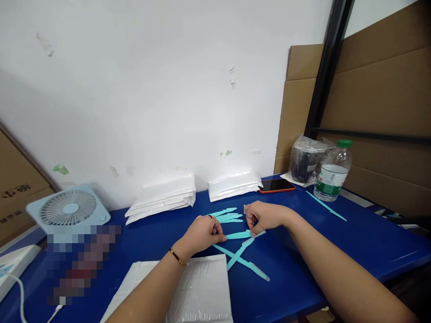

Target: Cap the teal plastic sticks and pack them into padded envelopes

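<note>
Between my hands is a turquoise eyebrow razor (238,235). My left hand (203,233) pinches its handle end, a ring and a bracelet on that side. At the blade end, my right hand (261,217) has thumb and fingers closed on the razor. A small translucent piece, perhaps a blade cap (244,209), shows by the right knuckles. Two more razors cross on the blue table just nearer to me, one of them a long razor (254,268). Behind my left hand lies a loose group of razors (229,217).
White padded mailers (208,287) lie under my left forearm; further mailer stacks (164,197) sit against the wall. A phone (278,185), a water bottle (332,172) and a bagged dark cup (305,163) stand back right. A lone razor (326,206) lies near the bottle. Left is a fan (70,208).
</note>
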Action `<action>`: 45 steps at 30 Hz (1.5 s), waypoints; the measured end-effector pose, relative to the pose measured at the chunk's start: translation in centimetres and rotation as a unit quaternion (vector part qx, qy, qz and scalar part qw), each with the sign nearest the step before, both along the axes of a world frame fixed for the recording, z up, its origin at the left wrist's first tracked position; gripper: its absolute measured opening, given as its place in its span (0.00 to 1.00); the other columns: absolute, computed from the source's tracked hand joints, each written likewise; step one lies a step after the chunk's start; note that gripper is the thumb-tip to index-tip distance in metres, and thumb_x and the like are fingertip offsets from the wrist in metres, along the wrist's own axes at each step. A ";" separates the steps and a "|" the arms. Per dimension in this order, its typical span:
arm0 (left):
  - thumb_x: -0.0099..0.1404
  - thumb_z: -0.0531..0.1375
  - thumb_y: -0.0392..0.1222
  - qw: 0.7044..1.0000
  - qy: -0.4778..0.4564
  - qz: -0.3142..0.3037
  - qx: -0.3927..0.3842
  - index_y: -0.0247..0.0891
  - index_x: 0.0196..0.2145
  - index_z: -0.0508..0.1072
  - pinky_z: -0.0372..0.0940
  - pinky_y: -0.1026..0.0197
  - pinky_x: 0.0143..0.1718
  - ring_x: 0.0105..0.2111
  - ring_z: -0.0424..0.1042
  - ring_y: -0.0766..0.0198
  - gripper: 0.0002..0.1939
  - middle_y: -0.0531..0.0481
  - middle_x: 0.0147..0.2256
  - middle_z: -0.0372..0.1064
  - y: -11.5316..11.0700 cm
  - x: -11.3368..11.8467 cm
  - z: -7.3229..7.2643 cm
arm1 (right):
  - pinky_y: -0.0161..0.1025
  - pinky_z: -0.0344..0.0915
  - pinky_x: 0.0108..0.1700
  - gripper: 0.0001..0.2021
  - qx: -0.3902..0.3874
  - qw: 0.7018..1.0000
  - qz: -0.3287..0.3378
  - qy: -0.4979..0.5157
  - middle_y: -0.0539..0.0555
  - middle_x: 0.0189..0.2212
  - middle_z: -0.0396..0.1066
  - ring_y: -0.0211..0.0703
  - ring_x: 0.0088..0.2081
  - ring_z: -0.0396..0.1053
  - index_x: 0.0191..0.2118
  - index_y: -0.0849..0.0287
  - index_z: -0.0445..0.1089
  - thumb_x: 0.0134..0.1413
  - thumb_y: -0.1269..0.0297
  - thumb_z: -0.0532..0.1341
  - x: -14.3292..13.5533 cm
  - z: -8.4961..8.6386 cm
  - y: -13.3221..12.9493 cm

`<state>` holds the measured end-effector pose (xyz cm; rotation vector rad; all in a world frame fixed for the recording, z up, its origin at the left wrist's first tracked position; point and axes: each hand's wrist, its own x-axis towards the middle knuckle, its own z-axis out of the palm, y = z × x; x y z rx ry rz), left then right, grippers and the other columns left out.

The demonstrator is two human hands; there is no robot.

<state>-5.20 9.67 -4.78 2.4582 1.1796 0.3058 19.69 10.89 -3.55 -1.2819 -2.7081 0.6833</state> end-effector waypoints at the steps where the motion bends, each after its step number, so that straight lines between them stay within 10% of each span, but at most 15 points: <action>1: 0.55 0.58 0.54 1.000 0.002 0.003 0.005 0.40 0.25 0.74 0.55 0.64 0.28 0.26 0.64 0.67 0.15 0.53 0.27 0.69 0.2 -0.2 0.0 | 0.31 0.56 0.27 0.10 0.017 1.000 -0.004 0.006 0.50 0.27 0.69 0.38 0.29 0.64 0.27 0.58 0.76 0.37 0.58 0.65 0.2 0.0 0.1; 10: 0.52 0.60 0.55 0.987 -0.012 0.131 0.090 0.41 0.30 0.74 0.56 0.63 0.29 0.29 0.66 0.64 0.15 0.52 0.30 0.68 2.1 -2.1 0.3 | 0.32 0.56 0.28 0.13 0.044 0.993 -0.111 0.005 0.52 0.30 0.71 0.41 0.31 0.66 0.27 0.57 0.76 0.31 0.57 0.68 2.7 0.8 0.6; 18: 0.55 0.59 0.55 0.999 -0.003 0.002 0.045 0.42 0.29 0.75 0.55 0.64 0.28 0.28 0.65 0.65 0.14 0.53 0.29 0.68 0.5 -0.3 -0.2 | 0.31 0.54 0.26 0.10 0.004 0.999 -0.029 -0.022 0.50 0.29 0.70 0.37 0.28 0.64 0.26 0.57 0.75 0.34 0.58 0.67 0.4 -0.3 0.2; 30: 0.49 0.63 0.51 0.991 0.019 0.104 0.080 0.42 0.32 0.73 0.57 0.63 0.31 0.32 0.67 0.62 0.14 0.52 0.32 0.67 2.0 -2.2 0.4 | 0.32 0.56 0.30 0.17 0.074 0.993 -0.090 0.035 0.52 0.33 0.67 0.41 0.33 0.64 0.30 0.57 0.75 0.31 0.53 0.68 1.5 0.9 0.2; 35: 0.54 0.58 0.55 0.998 -0.037 0.043 0.013 0.39 0.31 0.74 0.58 0.64 0.29 0.31 0.66 0.64 0.16 0.50 0.33 0.67 0.4 -1.0 0.8 | 0.31 0.55 0.27 0.16 -0.003 0.999 0.052 0.007 0.49 0.29 0.66 0.37 0.30 0.63 0.29 0.57 0.76 0.31 0.53 0.68 -1.0 0.1 -0.5; 39: 0.56 0.55 0.60 0.997 -0.027 -0.023 -0.065 0.38 0.31 0.75 0.54 0.66 0.24 0.27 0.64 0.66 0.21 0.51 0.29 0.69 -0.6 -0.2 0.7 | 0.30 0.54 0.25 0.12 -0.016 0.999 0.046 0.006 0.49 0.27 0.66 0.34 0.27 0.61 0.28 0.59 0.75 0.36 0.57 0.67 -1.1 -0.2 -0.4; 45: 0.59 0.55 0.54 1.000 0.002 -0.009 0.017 0.38 0.25 0.73 0.55 0.64 0.29 0.28 0.65 0.65 0.18 0.51 0.28 0.69 0.2 -0.3 -0.1 | 0.31 0.56 0.29 0.09 0.049 0.997 -0.001 0.062 0.51 0.29 0.67 0.37 0.30 0.63 0.27 0.59 0.74 0.39 0.60 0.66 0.2 0.6 -0.1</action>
